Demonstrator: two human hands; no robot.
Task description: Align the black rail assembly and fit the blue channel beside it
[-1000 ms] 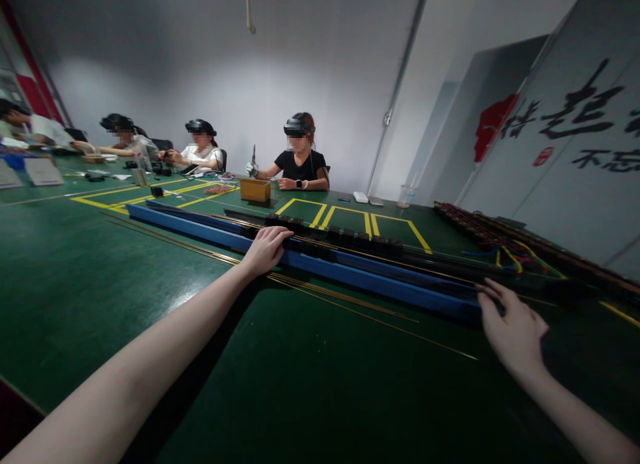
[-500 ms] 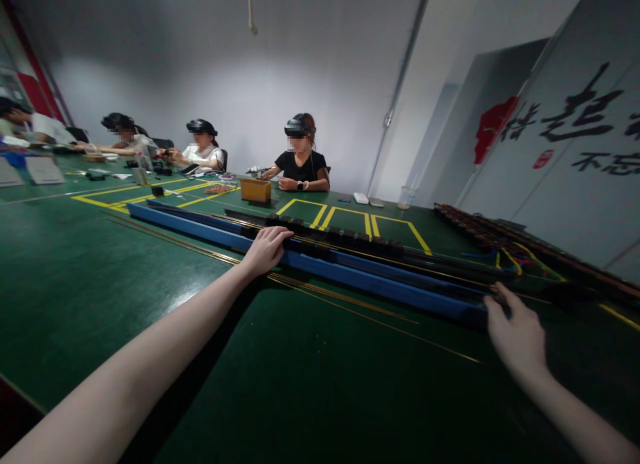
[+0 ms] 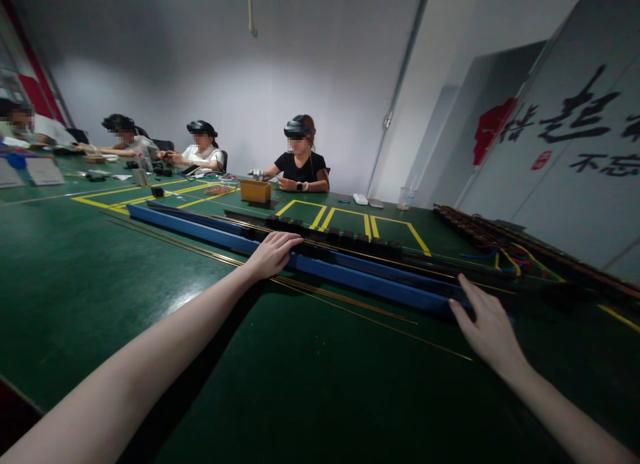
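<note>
A long blue channel lies slantwise across the green table, with dark strips and thin brass-coloured rods running along it. My left hand rests over its middle, fingers stretched across the near wall onto the strips and rods; the fingertips' undersides are hidden. Near the right end of the channel is my right hand, with thumb and index finger apart, the index tip close to a rod. Whether that tip touches the rod I cannot tell. More thin rods lie on the table in front of the channel.
Behind the channel stands a row of black blocks. A yellow-brown box and yellow tape outlines are farther back. Dark strips with coloured wires lie at right. Several people sit across the table, one in a black shirt.
My right hand has moved left along the channel, its index finger stretching out. My left hand has shifted slightly right, its fingers reaching farther over the channel. A rod end at right has moved left.
</note>
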